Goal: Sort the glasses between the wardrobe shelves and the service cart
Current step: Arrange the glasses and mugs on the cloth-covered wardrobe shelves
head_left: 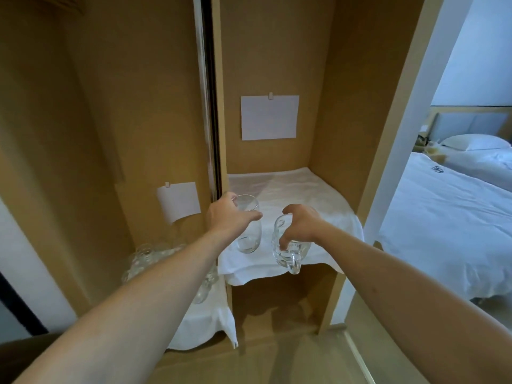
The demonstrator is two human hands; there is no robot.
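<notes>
1. Two bare forearms reach forward from the bottom of the view into an open wooden wardrobe (277,65).
2. The left hand (225,217) has its grip curled around the upper part of a smooth clear tumbler (248,225), thumb across the front and fingers behind the rim. The tumbler's base is at the white cloth (304,195) covering the right-hand shelf; whether it rests on it cannot be told.
3. The right hand (300,227) grips a ribbed glass mug (288,250) from above, fingers curled over its rim. The mug is at the front edge of the same cloth-covered shelf, its handle pointing toward the camera, just right of the tumbler and apart from it.
4. Lower left, partly hidden by the left forearm, a cluster of clear glasses (144,256) stands on a lower shelf, also draped in white.
5. A blank paper sheet (180,200) is clipped to the back panel above that cluster; a larger blank sheet (269,117) hangs on the back panel above the right shelf.
6. Far right, beyond the wardrobe side, a bed (443,212) with white linen and a pillow (473,142) is visible.
</notes>
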